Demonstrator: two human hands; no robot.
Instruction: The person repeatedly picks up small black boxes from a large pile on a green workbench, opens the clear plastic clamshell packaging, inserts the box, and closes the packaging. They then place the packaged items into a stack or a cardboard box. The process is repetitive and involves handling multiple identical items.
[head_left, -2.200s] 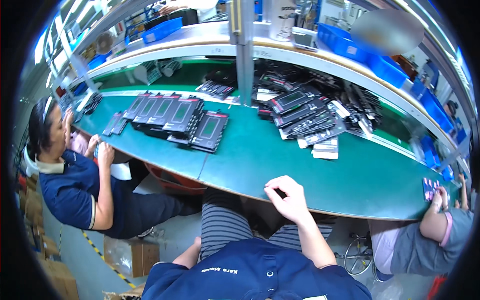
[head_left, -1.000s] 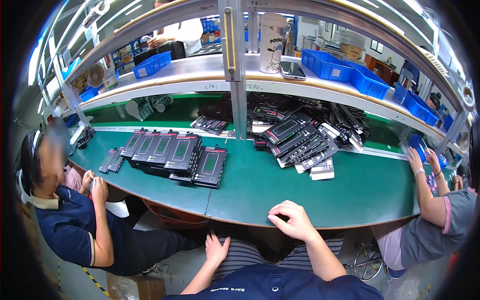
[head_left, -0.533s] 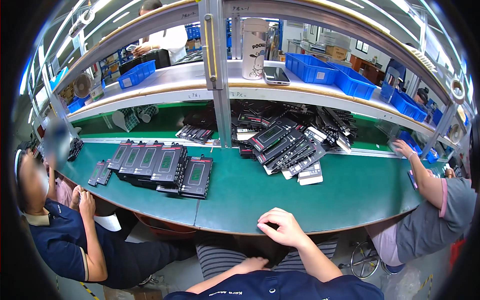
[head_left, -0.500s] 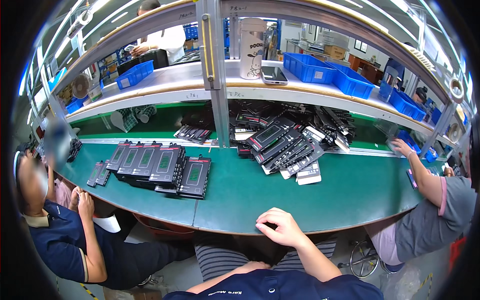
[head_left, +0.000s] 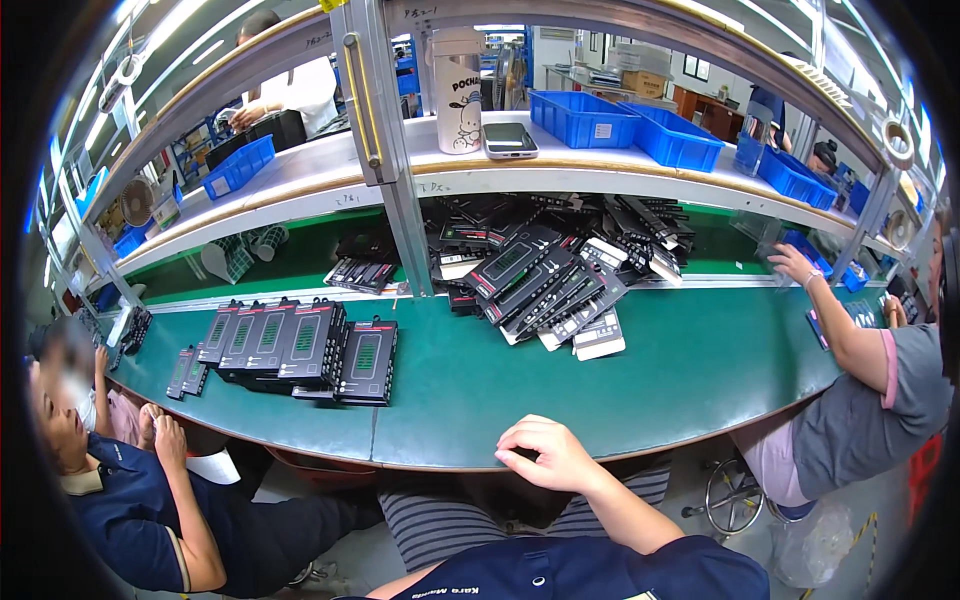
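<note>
My right hand (head_left: pixel 546 455) rests at the table's front edge, palm down. Its fingers are loosely bent, the thumb stands apart from them, and nothing shows in its grasp. Only a piece of my left forearm (head_left: pixel 403 584) shows by my lap; my shirt hides nearly all of that hand. Beyond my right hand, a jumbled heap of flat black boxes (head_left: pixel 527 268) spreads from under the shelf onto the green table (head_left: pixel 450 400). Left of it stand neat stacks of black boxes (head_left: pixel 310 345) with green patterned fronts, touched by neither hand.
A metal post (head_left: pixel 385 170) rises between heap and stacks. The shelf holds a white tumbler (head_left: pixel 458 95), a phone (head_left: pixel 510 141) and blue bins (head_left: pixel 583 120). Co-workers sit at left (head_left: pixel 130 510) and right (head_left: pixel 850 400); another person (head_left: pixel 300 90) is behind the shelf.
The view has shifted, so the table and shelf items sit further left. My left hand, partly seen on my lap before, is now mostly hidden. My right hand keeps its place at the edge.
</note>
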